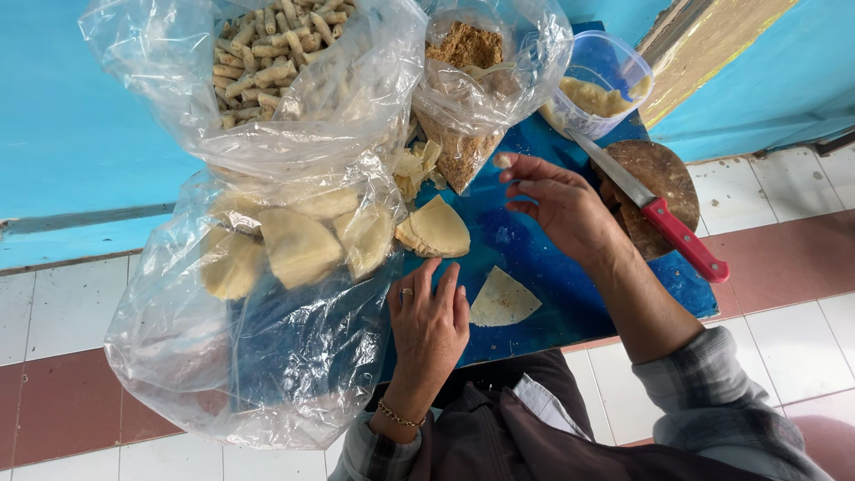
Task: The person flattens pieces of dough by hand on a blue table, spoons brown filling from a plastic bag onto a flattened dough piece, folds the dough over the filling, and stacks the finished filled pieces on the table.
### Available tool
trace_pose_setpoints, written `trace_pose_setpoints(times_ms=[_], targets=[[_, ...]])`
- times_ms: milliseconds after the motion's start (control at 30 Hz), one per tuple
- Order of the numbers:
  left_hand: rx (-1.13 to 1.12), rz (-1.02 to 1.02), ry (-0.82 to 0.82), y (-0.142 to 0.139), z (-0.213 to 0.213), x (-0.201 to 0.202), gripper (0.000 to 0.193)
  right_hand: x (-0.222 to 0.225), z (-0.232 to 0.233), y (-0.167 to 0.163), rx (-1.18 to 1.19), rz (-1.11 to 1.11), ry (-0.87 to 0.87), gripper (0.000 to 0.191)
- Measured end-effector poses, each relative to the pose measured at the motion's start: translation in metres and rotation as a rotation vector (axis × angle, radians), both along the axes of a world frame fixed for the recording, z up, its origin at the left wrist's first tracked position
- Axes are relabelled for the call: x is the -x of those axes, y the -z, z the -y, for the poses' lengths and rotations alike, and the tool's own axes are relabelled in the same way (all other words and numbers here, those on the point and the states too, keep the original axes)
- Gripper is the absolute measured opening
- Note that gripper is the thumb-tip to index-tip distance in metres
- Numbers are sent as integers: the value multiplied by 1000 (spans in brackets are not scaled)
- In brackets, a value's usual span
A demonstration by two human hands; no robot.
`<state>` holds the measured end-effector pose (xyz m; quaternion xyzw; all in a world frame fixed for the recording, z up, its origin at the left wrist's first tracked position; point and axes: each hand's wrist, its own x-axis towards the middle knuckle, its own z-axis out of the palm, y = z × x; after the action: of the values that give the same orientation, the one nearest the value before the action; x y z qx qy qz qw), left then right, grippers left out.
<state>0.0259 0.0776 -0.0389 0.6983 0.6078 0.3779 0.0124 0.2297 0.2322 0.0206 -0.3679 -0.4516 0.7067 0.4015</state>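
Bags first: a large clear bag (267, 107) packed with finished rolls, a lower bag (267, 258) of cut wrapper stacks. Blue tabletop (570, 276) bearing one wrapper (503, 298), flat and unfilled. Left hand (429, 322) spread empty beside it; right hand (561, 205) pinching a filling dab (504, 161).

Soft, even daylight, faint shadows, glare on the plastic bags (267, 134), sharp focus, wide-angle edge distortion.
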Motion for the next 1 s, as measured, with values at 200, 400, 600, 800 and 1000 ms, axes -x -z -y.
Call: trace_pose_setpoints(times_ms=[200, 400, 600, 800, 1000], targets=[[29, -31, 11, 8, -1, 1, 30, -29, -22, -19, -414, 739, 316, 49], [30, -48, 24, 8, -1, -1, 31, -39, -72, 2, -1201, 1717, 501, 36], [37, -58, 27, 9, 2, 3, 32, -42, -68, 31, -1281, 1620, 670, 12], [49, -51, 31, 11, 2, 2, 33, -42, -65, 31, -1310, 1575, 695, 18], [50, -44, 31, 10, 3, 4, 34, -38, -59, 31, -1070, 1231, 659, 33]])
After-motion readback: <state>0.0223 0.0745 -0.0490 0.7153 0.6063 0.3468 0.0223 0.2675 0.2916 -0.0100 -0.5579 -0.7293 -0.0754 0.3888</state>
